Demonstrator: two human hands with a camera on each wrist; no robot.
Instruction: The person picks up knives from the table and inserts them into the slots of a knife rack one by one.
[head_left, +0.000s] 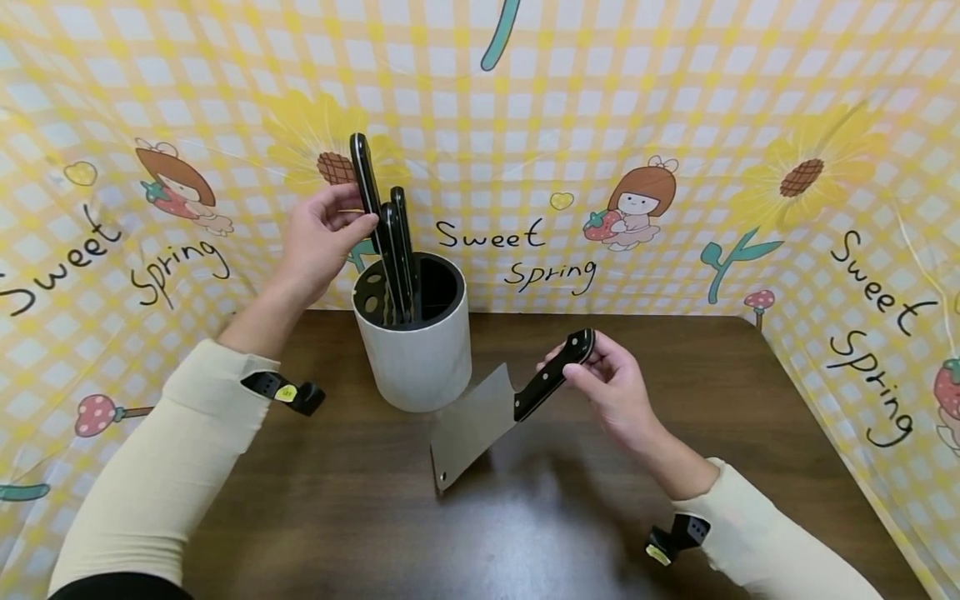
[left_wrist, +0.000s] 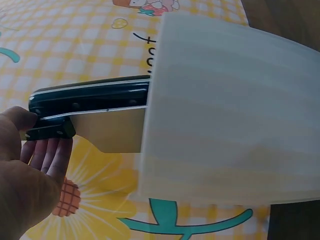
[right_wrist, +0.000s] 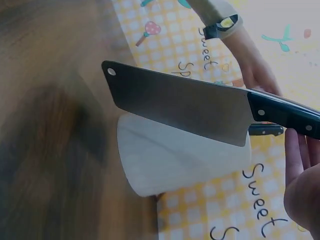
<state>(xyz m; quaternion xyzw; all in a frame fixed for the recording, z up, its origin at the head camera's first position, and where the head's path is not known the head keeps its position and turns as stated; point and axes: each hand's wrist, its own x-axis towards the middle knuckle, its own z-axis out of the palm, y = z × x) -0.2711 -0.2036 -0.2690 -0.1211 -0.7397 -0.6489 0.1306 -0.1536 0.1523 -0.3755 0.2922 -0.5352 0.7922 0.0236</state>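
Observation:
A round white knife holder (head_left: 420, 371) with a black slotted top stands on the table. My left hand (head_left: 318, 237) pinches the tallest black-handled knife (head_left: 363, 171) between thumb and fingers; its lower part is down in the holder. In the left wrist view, a stretch of broad blade (left_wrist: 112, 132) shows between handle and holder rim. My right hand (head_left: 618, 392) grips a cleaver (head_left: 476, 429) by its black riveted handle, in front of the holder and to its right. The cleaver's blade slants down to the left, and the right wrist view shows its flat side (right_wrist: 180, 102) overlapping the holder.
Other black knife handles (head_left: 402, 225) rise from the holder close beside my left fingers. The dark wooden table (head_left: 360, 517) runs back to a yellow checked cloth (head_left: 517, 125) that hangs behind and along both sides. Each sleeve carries a small black wrist camera (head_left: 288, 392).

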